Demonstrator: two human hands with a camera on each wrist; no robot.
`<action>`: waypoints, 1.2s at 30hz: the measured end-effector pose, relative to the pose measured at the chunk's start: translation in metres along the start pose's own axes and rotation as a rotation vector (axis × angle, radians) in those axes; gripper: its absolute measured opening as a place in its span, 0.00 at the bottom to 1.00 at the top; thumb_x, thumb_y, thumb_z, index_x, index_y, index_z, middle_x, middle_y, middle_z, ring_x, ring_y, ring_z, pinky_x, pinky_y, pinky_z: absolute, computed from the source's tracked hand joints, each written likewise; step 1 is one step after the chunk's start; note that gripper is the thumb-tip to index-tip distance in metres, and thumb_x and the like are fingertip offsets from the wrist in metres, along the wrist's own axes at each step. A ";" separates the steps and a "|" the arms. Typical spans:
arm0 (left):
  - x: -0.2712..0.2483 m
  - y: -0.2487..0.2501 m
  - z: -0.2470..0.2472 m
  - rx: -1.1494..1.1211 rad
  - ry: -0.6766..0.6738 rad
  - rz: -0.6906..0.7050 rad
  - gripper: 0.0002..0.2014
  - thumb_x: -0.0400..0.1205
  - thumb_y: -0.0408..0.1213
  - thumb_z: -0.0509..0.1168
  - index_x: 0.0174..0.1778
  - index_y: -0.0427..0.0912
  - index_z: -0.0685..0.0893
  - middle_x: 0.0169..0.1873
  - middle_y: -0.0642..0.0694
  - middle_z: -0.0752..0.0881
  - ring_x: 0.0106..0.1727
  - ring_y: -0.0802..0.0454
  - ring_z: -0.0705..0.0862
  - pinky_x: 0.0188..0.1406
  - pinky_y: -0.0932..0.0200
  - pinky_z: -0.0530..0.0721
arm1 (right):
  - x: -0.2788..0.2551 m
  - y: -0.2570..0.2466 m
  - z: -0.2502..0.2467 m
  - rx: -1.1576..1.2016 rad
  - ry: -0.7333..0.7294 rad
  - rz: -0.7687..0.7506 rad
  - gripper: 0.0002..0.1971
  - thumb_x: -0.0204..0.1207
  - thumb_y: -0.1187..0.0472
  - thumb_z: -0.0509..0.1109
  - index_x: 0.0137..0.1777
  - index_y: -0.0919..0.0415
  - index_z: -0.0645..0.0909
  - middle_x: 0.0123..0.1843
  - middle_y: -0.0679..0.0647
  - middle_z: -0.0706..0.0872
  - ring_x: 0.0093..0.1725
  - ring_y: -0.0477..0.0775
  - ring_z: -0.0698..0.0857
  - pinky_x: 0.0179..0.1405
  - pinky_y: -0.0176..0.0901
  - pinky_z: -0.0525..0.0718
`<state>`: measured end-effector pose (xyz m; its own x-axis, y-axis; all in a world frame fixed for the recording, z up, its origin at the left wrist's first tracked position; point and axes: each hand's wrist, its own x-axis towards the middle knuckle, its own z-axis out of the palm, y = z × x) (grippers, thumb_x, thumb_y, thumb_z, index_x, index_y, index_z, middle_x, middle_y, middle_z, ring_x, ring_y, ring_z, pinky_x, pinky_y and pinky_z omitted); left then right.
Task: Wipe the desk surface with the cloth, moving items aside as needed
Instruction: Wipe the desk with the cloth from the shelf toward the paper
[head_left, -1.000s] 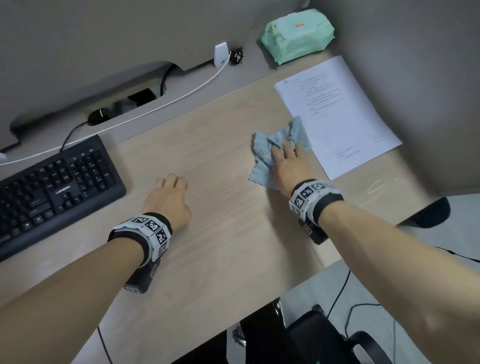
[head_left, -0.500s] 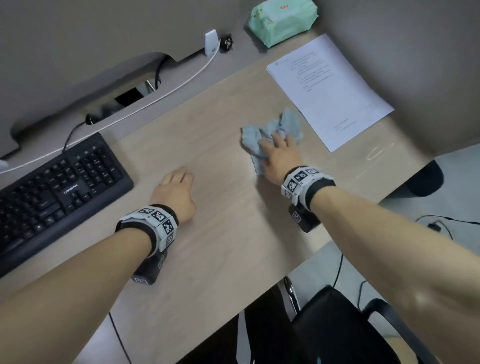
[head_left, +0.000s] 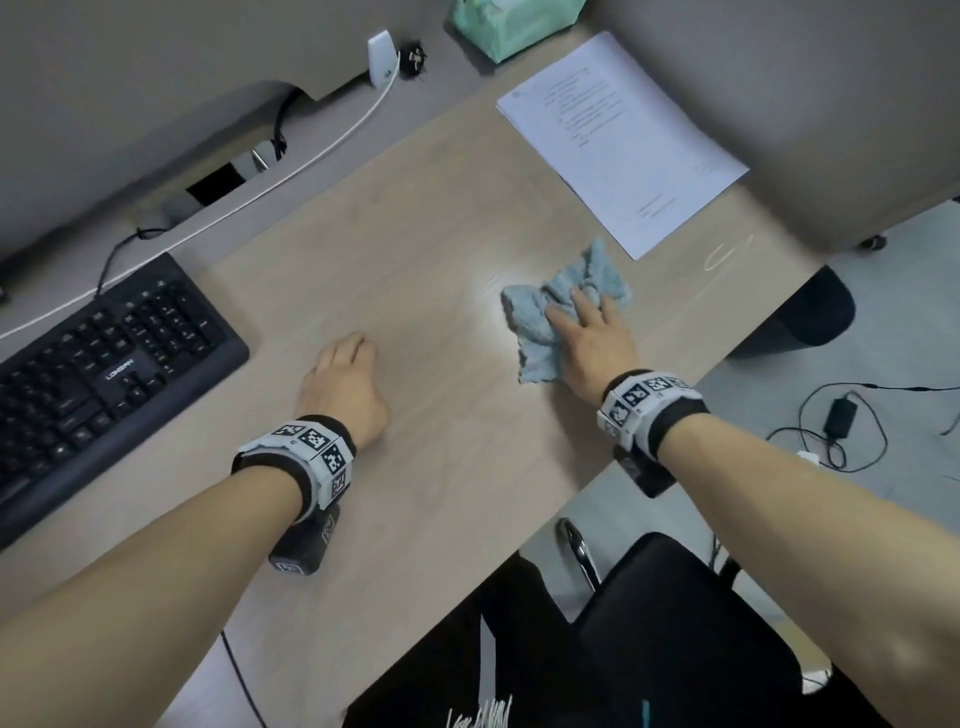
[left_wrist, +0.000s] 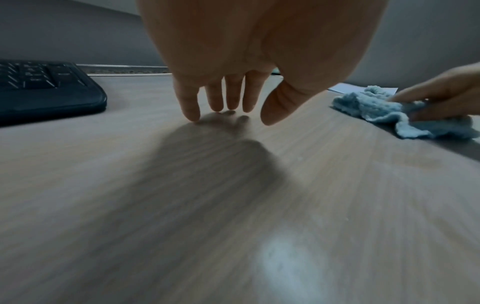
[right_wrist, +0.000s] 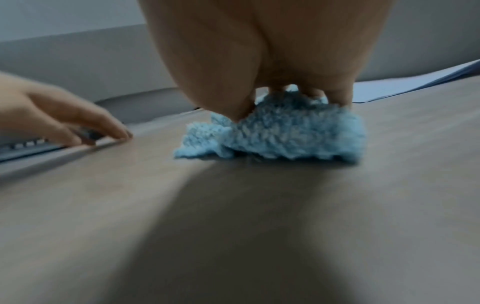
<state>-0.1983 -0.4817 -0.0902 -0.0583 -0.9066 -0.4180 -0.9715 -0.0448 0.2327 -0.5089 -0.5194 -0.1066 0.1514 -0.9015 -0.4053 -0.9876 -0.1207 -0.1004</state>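
A crumpled light-blue cloth (head_left: 535, 332) lies on the pale wooden desk (head_left: 415, 234), just in front of the near corner of a printed sheet (head_left: 623, 140). My right hand (head_left: 579, 314) lies on the cloth with fingers stretched out, pressing it down; in the right wrist view the thumb (right_wrist: 233, 107) digs into the cloth (right_wrist: 298, 133). My left hand (head_left: 343, 364) rests on bare desk to the left. Its straight fingertips (left_wrist: 192, 115) touch the wood and hold nothing. From the left wrist, the cloth (left_wrist: 376, 111) shows at far right.
A black keyboard (head_left: 104, 374) sits at the left, close to my left hand. A green wipes pack (head_left: 514, 21) and a white cable (head_left: 291, 166) lie along the back. The desk's front edge runs diagonally past my right wrist, above a black chair (head_left: 675, 623).
My right hand has dragged the cloth from beside the sheet's left edge toward me, past the sheet's near corner. The left hand has stayed in place on the desk.
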 end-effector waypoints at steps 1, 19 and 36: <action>-0.003 0.001 0.004 0.012 -0.003 0.002 0.34 0.72 0.32 0.63 0.78 0.38 0.68 0.82 0.40 0.62 0.81 0.39 0.59 0.79 0.44 0.65 | -0.001 -0.015 -0.001 0.019 -0.001 0.039 0.34 0.75 0.51 0.62 0.83 0.48 0.61 0.87 0.64 0.54 0.84 0.76 0.53 0.81 0.71 0.55; -0.062 0.007 0.018 0.034 0.035 -0.061 0.26 0.71 0.28 0.64 0.68 0.35 0.76 0.68 0.37 0.75 0.67 0.36 0.72 0.68 0.45 0.74 | -0.047 -0.015 0.019 -0.014 0.006 0.014 0.32 0.83 0.52 0.60 0.86 0.49 0.55 0.89 0.59 0.48 0.85 0.74 0.46 0.82 0.71 0.53; -0.148 -0.079 0.030 0.114 -0.092 0.092 0.31 0.73 0.31 0.63 0.76 0.39 0.73 0.78 0.43 0.70 0.76 0.39 0.67 0.75 0.49 0.69 | -0.164 -0.107 0.073 -0.022 -0.029 -0.163 0.41 0.78 0.55 0.69 0.87 0.47 0.50 0.89 0.58 0.44 0.86 0.71 0.41 0.83 0.70 0.48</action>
<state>-0.1196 -0.3312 -0.0735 -0.1640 -0.8623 -0.4792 -0.9806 0.0893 0.1747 -0.4254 -0.3283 -0.0957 0.3103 -0.8571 -0.4112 -0.9505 -0.2734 -0.1474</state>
